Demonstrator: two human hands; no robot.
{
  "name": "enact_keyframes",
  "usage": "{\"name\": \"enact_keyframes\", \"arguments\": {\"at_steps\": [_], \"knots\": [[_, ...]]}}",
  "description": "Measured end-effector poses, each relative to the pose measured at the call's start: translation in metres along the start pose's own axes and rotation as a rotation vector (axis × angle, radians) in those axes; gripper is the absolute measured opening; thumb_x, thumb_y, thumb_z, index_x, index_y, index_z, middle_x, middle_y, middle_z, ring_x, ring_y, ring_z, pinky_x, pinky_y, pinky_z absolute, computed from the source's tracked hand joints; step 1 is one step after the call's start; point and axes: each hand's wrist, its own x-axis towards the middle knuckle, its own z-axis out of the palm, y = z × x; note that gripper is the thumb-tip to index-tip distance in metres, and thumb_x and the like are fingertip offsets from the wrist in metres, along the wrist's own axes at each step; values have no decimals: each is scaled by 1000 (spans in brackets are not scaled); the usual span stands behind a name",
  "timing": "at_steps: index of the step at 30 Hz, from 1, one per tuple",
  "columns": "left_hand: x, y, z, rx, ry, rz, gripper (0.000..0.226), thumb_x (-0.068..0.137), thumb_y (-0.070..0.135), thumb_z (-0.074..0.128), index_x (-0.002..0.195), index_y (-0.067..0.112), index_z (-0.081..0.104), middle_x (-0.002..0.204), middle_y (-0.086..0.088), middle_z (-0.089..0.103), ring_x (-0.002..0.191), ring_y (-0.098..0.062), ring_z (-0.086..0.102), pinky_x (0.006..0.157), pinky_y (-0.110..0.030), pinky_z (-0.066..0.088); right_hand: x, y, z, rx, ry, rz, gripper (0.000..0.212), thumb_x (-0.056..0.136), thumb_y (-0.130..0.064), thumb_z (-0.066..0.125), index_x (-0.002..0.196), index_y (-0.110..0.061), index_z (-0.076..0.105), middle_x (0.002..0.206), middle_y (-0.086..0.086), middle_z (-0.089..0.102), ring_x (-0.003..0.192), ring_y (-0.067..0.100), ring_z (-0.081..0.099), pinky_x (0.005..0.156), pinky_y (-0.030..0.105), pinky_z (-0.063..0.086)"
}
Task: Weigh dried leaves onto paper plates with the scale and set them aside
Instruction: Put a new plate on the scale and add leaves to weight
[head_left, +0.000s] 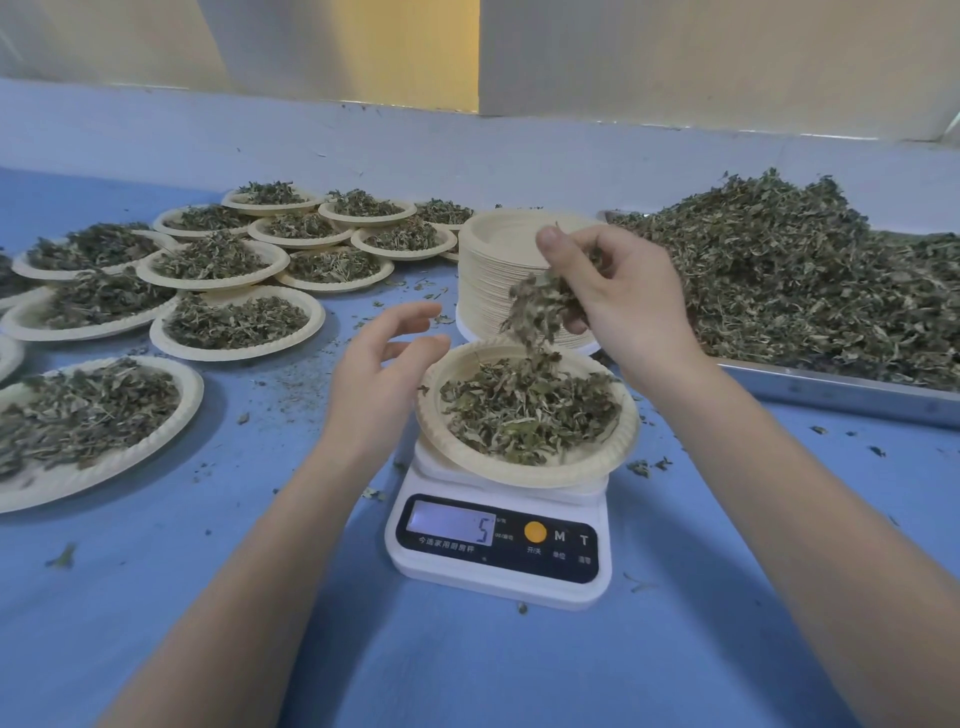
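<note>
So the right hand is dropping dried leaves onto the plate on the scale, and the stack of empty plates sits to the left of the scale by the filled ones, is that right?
Not quite. In the head view the stack of empty paper plates stands behind the scale, next to the tray of loose leaves, not to its left. The rest holds: the right hand drops dried leaves onto the plate on the scale.

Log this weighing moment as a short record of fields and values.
scale: white, on the blue table, display reads 5
plate: on the scale, partly filled with leaves
right hand: above the plate, pinching a clump of leaves that trails down onto it
left hand: open, beside the plate's left rim, holding nothing
empty plates: stacked behind the scale
filled plates: set aside at left
tray: at right, heaped with leaves
</note>
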Motion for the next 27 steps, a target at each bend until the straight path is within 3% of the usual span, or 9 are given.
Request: {"name": "enact_keyframes", "arguments": {"at_steps": [3,6,9,14,19,27], "knots": [[0,1,0,-2,0,-9,25,77,34,60,102,38,63,116,9,60,99,-1,57,67,-11,40,-1,0,0,13,-46,-5,24,77,-53,68,76,-30,63,74,-12,65,71,13,57,81,47,50],[0,3,1,-5,1,-15,32,71,39,56,102,38,63,116,9,61,100,0,57,69,-14,39,-3,-1,0,129,-94,21,23,71,-40,79,78,-25,63,66,-12,65,55,11,60,66,36,55],[0,3,1,-3,2,-16,33,70,40,56,102,38,64,116,9,60,99,0,57,69,-14,39,-4,-2,0,172,-152,12,23,70,-25,83,81,-20,64,64,-11,65,53,10,61,60,26,55],[0,3,0,4,1,-17,35,70,40,55,103,37,63,116,8,60,100,-1,57,70,-16,40,-5,-3,1,207,-179,6,15,74,-19,80,79,-20,65,64,-10,66,51,8,58,55,19,52],[1,2,0,8,-1,-14,34,70,40,55,103,38,63,116,8,60,100,-1,57,69,-16,40,-1,0,2,267,-222,126,9,85,-20,69,78,-21,63,70,-3,60,53,4,52,53,16,47],[1,2,0,7,-15,-12,31,70,40,55,100,40,62,115,9,59,97,-1,57,61,-3,40,-1,-3,1,301,-254,163,5,84,-17,69,81,-18,66,70,-5,60,53,6,55,57,18,50]]}}
